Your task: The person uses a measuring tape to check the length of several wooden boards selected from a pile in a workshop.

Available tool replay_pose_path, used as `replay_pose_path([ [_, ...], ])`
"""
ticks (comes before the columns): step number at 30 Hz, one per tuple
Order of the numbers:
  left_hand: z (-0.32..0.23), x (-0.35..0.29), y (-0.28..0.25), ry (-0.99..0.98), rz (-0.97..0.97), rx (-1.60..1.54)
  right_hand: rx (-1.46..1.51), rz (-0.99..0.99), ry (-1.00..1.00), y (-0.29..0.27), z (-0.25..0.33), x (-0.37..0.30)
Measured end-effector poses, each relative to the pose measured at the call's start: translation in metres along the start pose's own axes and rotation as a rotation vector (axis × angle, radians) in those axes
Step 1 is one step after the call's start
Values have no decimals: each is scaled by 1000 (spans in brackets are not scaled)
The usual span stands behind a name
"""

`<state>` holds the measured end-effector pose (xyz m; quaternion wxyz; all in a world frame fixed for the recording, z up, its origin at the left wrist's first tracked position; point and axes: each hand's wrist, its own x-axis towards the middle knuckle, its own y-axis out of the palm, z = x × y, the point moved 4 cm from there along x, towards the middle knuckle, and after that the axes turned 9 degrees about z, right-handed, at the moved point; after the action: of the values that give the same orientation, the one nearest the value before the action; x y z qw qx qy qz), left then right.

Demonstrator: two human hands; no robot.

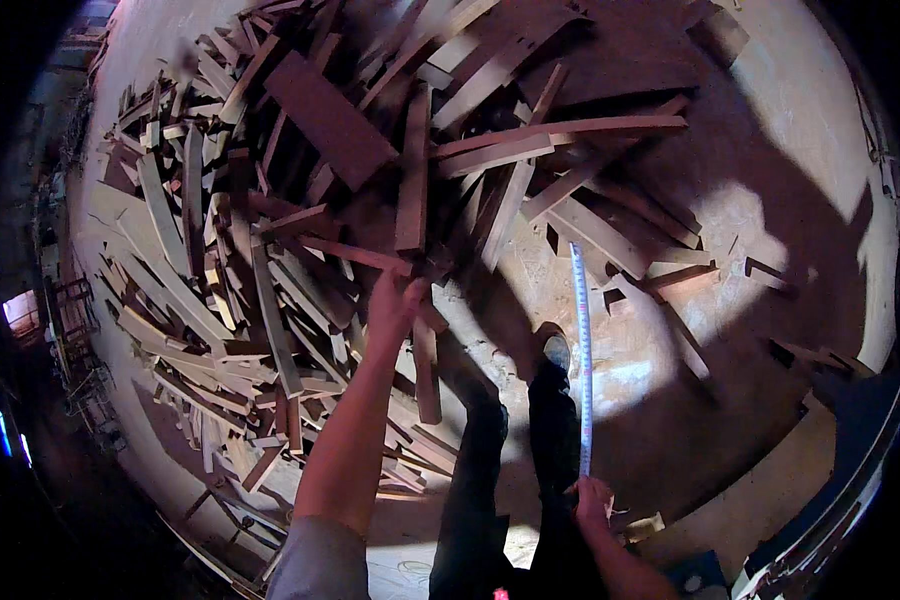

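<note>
Wood heap: reddish-brown and pale offcuts [270,230], strips, slats and short boards, piled loose on the floor [770,130]; heap fills the left and far part of the scene.
Left hand: left hand [395,300] reaches far out, arm straight, to the near edge of the heap; fingers closed around the near end of a narrow reddish slat [412,180].
Slat: stands out from the heap, running away from the hand toward the far side, crossing over other pieces.
Right hand: right hand [590,497] near the body, low right of centre, fingers curled shut on the near end of a measuring tape [581,350].
Tape: pale blade drawn out in a straight line from the right hand toward the far side; its far tip lies among the boards at the right edge of the heap. Whether the tip touches a board, cannot tell.
Legs: dark trousers and a dark shoe [555,350] between the two hands, just left of the tape.
Floor: pale, dusty, a sunlit patch on the right, the person's shadow across it.
</note>
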<state>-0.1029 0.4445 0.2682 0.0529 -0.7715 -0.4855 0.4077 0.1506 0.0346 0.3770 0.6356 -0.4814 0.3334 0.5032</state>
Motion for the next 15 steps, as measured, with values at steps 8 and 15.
replay_pose_path([
  [8,13,85,15,47,-151,511,-53,39,-102,-1,-2,-6],
  [15,32,118,25,-87,-155,566,-325,4,-372,1,-21,-4],
])
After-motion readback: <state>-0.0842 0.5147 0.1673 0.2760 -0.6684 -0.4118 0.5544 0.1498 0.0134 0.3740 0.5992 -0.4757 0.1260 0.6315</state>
